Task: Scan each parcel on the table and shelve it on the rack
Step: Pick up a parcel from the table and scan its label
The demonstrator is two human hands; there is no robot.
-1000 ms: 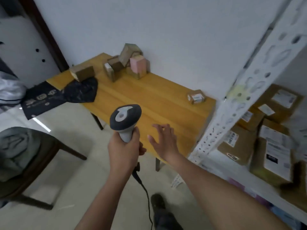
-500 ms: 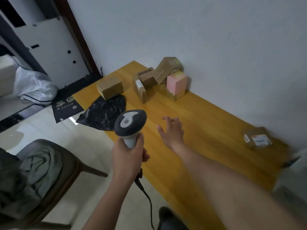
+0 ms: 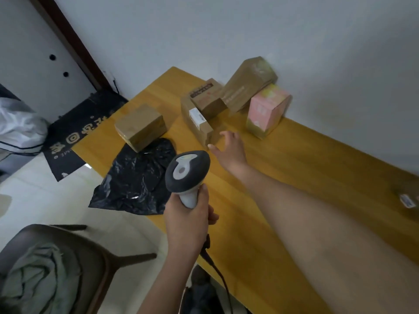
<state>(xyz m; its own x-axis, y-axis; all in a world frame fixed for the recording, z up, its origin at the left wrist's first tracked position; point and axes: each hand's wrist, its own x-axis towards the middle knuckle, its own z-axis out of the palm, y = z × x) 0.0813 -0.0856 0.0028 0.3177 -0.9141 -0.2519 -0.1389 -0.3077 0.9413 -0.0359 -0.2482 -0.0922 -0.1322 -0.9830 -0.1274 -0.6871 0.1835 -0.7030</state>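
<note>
Fingers of your right hand [image 3: 230, 147] are spread and relaxed, reaching out over the wooden table [image 3: 294, 173] and gripping nothing. Just beyond the fingertips, touching or nearly so, lies the near end of a long brown parcel with a white label [image 3: 196, 120]; you cannot tell whether contact is made. Behind that parcel, farther from the hand, a small brown box with printed tape [image 3: 207, 96] sits against it, and a larger brown carton [image 3: 247, 85] leans tilted on the wall. To the right of the fingers, a little beyond them, a pink box [image 3: 267, 111] stands upright. To the left of the hand, well apart, a squat taped brown parcel [image 3: 140, 125] rests at the table's edge with a crumpled black plastic bag [image 3: 138, 180] in front of it, partly hanging off the table. Nothing shows what any box holds; all are closed.

Your left hand [image 3: 188, 220] is below the right hand, nearer your body, wrapped round the grip of a grey and white barcode scanner [image 3: 187, 171], its head pointing toward the parcels and its cable trailing down. Far right, at the frame edge, a blurred small labelled parcel [image 3: 408, 197] lies on the table.
</note>
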